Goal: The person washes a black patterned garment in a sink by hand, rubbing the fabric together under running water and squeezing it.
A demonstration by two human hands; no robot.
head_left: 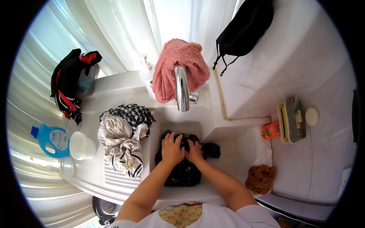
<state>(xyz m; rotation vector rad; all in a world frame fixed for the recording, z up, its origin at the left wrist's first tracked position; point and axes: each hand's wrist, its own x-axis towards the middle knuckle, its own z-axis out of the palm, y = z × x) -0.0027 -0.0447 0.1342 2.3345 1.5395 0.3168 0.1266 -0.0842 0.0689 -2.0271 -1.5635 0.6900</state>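
Observation:
A dark garment with small light specks [184,173] lies bunched in the white sink basin [224,159], where some water seems to stand around it. My left hand [173,149] rests on top of the cloth, palm down, fingers apart and stretched forward. Close beside it, my right hand [194,151] presses on the same garment with its fingers spread and slightly bent. A dark wet fold [211,151] of cloth sticks out to the right of that hand. What lies under both palms is hidden.
Left of the basin, white [116,129] and black-and-white clothes [138,116] lie on the ribbed washboard [114,175]. A chrome faucet [182,89] draped with a pink towel [167,72] stands behind. Further left are a blue detergent bottle [57,140] and white tub [82,146]; right, a brown scrunchie-like cloth [260,179].

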